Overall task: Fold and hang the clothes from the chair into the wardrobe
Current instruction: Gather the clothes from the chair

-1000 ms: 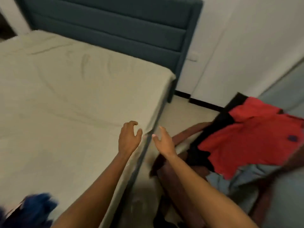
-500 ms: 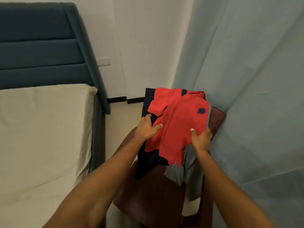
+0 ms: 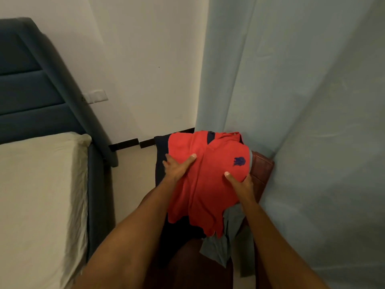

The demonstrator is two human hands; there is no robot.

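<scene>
Both hands have stayed on the red cotton polo shirt with the small navy chest logo (image 3: 208,184) since half a second ago, but the pile now sits fuller and higher. The left hand (image 3: 177,168) grips the shirt's side at nine o'clock, thumb stretched across the cloth. The right hand (image 3: 239,184) holds the edge at three o'clock, thumb on top, fingers tucked beneath. The shirt lies atop a dark navy garment (image 3: 161,161) and a grey one (image 3: 225,236), over the brown leather chair (image 3: 262,170), beside the pale blue curtain (image 3: 302,122).
</scene>
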